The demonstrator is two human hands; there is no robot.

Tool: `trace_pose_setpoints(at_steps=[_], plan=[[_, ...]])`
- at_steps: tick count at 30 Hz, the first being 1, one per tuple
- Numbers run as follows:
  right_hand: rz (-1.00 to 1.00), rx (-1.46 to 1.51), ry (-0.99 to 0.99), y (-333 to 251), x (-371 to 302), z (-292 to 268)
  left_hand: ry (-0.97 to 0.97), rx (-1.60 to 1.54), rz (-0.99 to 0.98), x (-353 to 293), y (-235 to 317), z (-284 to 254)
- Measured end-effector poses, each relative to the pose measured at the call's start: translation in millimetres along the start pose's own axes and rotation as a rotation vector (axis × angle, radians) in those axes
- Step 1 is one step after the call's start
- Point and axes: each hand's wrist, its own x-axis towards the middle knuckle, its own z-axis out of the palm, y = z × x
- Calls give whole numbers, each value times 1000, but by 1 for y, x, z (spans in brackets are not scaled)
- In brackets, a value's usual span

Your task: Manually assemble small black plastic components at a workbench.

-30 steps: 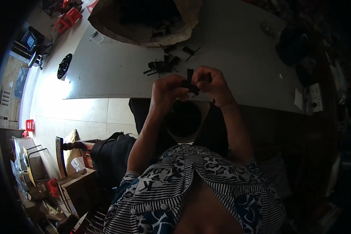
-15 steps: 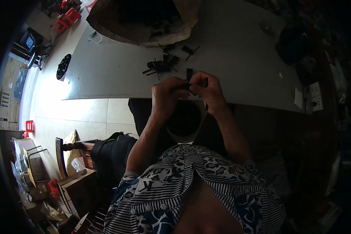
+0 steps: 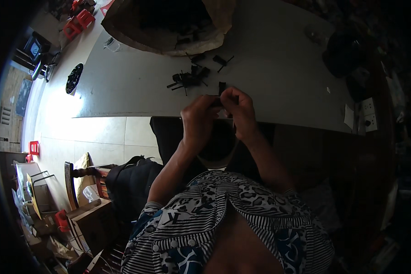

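Over the near edge of the grey table (image 3: 278, 77) my two hands meet, fingers bent and pressed together. My left hand (image 3: 199, 114) is closed on a small dark part, mostly hidden by the fingers. Against it, my right hand (image 3: 240, 109) pinches with thumb and forefinger; a dark thin piece shows below its palm. Just beyond the fingertips a small black piece (image 3: 222, 86) shows on the table. Farther off lies a pile of black plastic parts with thin stems (image 3: 189, 78), and one similar part (image 3: 221, 61) lies apart to its right.
A large open sack (image 3: 210, 45) holding dark parts stands at the table's far side. A small clear cup (image 3: 112, 44) is to its left. On the floor left of the table stands a round container of black pieces (image 3: 74, 78). A dark object (image 3: 342, 52) sits at the right.
Both hands have dropped slightly toward me and drawn closer together. My right hand has turned and shifted left. The parts on the table stay put.
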Motion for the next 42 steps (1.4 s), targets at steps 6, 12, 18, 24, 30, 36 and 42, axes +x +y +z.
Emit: trace_pose_setpoints(at_steps=[6, 12, 18, 24, 30, 36, 42], plan=[[54, 208, -71, 8, 1, -5, 104, 423, 344, -4, -4, 5], [79, 110, 63, 5, 3, -3, -160, -175, -210, 14, -2, -10], [-77, -26, 200, 17, 1, 10, -222, -295, -116, 5, -16, -2], [-162, -104, 278, 29, -5, 17, -66, -690, -447, -6, -31, 7], [-308, -358, 119, 13, -6, 6, -197, -670, -525, 8, -32, -10], [-179, -460, -172, -9, -10, -7, -445, -734, -431, 3, -21, -22], [-166, -568, -152, 6, -14, -4, -272, -558, -438, -12, -23, -10]])
